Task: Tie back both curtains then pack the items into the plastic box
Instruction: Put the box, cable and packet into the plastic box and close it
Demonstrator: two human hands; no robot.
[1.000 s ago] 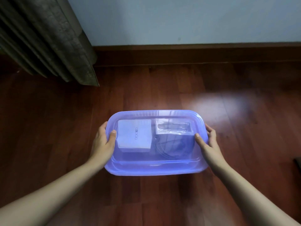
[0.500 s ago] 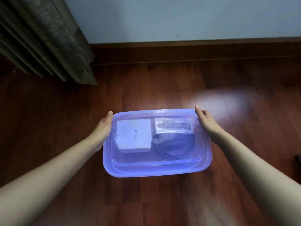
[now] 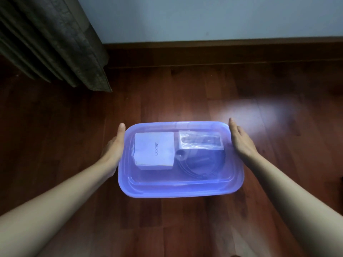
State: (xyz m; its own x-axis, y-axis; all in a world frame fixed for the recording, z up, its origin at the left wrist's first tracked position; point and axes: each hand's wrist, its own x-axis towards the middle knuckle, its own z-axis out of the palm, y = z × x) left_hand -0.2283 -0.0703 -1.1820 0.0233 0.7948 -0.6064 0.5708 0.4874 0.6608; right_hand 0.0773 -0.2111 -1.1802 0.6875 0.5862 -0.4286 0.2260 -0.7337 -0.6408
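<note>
A translucent blue plastic box (image 3: 181,191) sits on the wooden floor with its lid on. Through the lid I see a white carton (image 3: 154,151) on the left, a clear plastic bag (image 3: 200,141) at the far right and a coiled cable (image 3: 202,164) below the bag. My left hand (image 3: 113,149) lies flat against the box's left side, fingers straight. My right hand (image 3: 241,140) rests flat by the far right corner, fingers straight, touching or nearly touching the rim. Neither hand grips anything. A dark curtain (image 3: 55,39) hangs at the upper left.
A brown baseboard (image 3: 222,52) and a pale wall close off the far side. The curtain hem reaches the floor left of the box. A small dark object (image 3: 341,179) shows at the right edge. A light patch shines on the floor beyond the box.
Both hands have let go of the lid. Their thumbs came off the top and the hands slid to the box's sides, then stayed flat there.
</note>
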